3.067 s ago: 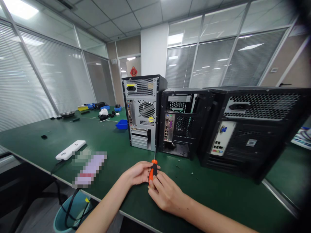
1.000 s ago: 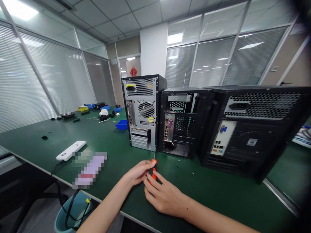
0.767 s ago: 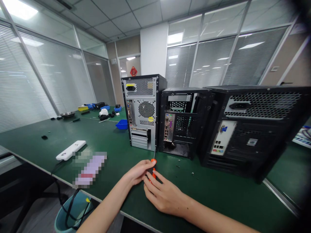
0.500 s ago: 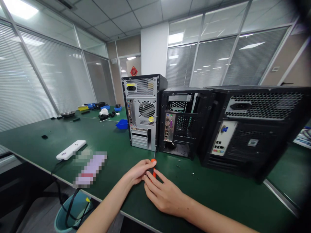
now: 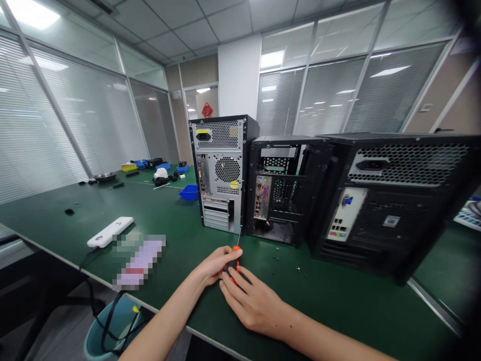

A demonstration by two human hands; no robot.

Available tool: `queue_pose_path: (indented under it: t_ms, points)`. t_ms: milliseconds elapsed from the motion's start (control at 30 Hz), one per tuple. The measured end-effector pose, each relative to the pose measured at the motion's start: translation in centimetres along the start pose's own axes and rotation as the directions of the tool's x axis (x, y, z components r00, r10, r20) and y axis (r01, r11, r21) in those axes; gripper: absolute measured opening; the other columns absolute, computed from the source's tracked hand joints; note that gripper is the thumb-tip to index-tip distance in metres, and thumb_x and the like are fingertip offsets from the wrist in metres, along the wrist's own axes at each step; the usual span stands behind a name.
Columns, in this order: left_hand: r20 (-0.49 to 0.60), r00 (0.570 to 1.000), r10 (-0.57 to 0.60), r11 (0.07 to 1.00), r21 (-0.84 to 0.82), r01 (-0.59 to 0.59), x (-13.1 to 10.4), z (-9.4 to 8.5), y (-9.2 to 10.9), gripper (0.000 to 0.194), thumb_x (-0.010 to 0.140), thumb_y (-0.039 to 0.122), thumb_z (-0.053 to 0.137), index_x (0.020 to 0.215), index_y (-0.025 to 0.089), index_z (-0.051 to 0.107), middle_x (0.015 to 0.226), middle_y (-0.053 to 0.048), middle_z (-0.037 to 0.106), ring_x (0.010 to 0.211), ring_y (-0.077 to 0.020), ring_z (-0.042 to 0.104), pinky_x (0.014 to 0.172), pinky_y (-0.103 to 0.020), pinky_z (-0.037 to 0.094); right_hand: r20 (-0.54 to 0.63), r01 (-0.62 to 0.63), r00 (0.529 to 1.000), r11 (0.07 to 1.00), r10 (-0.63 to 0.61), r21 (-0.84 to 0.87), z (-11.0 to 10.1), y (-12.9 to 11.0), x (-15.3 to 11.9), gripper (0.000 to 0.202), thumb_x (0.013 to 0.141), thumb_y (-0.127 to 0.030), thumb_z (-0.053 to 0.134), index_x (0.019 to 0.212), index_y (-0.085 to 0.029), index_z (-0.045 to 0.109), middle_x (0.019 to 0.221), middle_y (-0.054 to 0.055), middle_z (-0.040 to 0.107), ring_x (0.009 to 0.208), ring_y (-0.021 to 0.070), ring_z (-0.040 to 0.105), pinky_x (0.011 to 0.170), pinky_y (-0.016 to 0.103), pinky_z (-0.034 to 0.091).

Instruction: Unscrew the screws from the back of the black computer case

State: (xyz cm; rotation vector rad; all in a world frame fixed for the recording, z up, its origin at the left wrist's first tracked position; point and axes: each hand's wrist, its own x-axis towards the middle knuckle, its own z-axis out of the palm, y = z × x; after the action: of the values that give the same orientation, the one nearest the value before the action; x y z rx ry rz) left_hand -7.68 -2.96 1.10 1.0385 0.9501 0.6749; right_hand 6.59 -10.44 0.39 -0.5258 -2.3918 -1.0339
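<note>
Both hands are closed around an orange and black screwdriver. My left hand grips the front of its handle, thumb near the orange collar. My right hand has its fingers wrapped on the rear of the handle, which they partly hide. The thin metal shaft points up to the lower right corner of the silver-backed computer tower, where the tip meets a spot by the bottom edge. A black open-framed computer case stands just right of that tower.
A larger black computer tower stands at the right. Several small screws lie on the green table. A white power strip and a blurred lilac item are on the left. Behind is a blue tray; a teal bin stands below.
My right hand's fingers have shifted slightly left and turned about the screwdriver handle, whose orange and black pattern shows differently. My left hand and the towers have stayed in place.
</note>
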Motion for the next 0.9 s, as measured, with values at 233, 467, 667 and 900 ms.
queue_pose_path:
  t_ms: [233, 467, 667, 900]
  points:
    - [-0.026, 1.0, 0.006, 1.0, 0.016, -0.006, -0.12, 0.02, 0.07, 0.052, 0.057, 0.055, 0.075, 0.068, 0.018, 0.04, 0.054, 0.009, 0.045, 0.044, -0.0027, 0.038, 0.043, -0.018, 0.022, -0.012, -0.007, 1.0, 1.0, 0.007, 0.013, 0.18, 0.01, -0.25, 0.034, 0.089, -0.016, 0.04, 0.117, -0.007, 0.058, 0.119, 0.014, 0.059, 0.115, 0.026, 0.052, 0.097, 0.04, 0.042]
    - [-0.008, 1.0, -0.013, 0.999, 0.031, 0.013, 0.03, -0.14, -0.11, 0.05, 0.059, 0.056, 0.073, 0.073, 0.019, 0.041, 0.052, 0.01, 0.044, 0.041, -0.0028, 0.035, 0.042, -0.019, 0.02, -0.059, -0.022, 0.998, 0.999, 0.024, 0.038, 0.35, 0.15, -0.3, 0.034, 0.089, -0.014, 0.039, 0.115, -0.008, 0.06, 0.115, 0.012, 0.062, 0.111, 0.0262, 0.055, 0.093, 0.041, 0.045]
    - [0.028, 1.0, -0.004, 0.998, 0.063, 0.002, 0.09, -0.21, -0.22, 0.05, 0.062, 0.059, 0.069, 0.073, 0.018, 0.043, 0.051, 0.01, 0.04, 0.039, -0.0022, 0.032, 0.041, -0.019, 0.017, -0.07, -0.027, 0.997, 0.999, 0.03, 0.041, 0.42, 0.14, -0.31, 0.033, 0.089, -0.014, 0.039, 0.113, -0.008, 0.061, 0.114, 0.013, 0.062, 0.108, 0.0256, 0.056, 0.094, 0.041, 0.044]
    - [0.025, 0.999, -0.03, 0.998, 0.053, 0.028, 0.24, -0.19, -0.11, 0.052, 0.062, 0.062, 0.067, 0.078, 0.016, 0.049, 0.054, 0.009, 0.043, 0.042, -0.0034, 0.035, 0.043, -0.019, 0.021, -0.09, -0.045, 0.995, 0.998, 0.048, 0.043, 0.34, -0.02, -0.36, 0.033, 0.089, -0.013, 0.037, 0.109, -0.01, 0.063, 0.108, 0.011, 0.064, 0.102, 0.024, 0.058, 0.093, 0.04, 0.044]
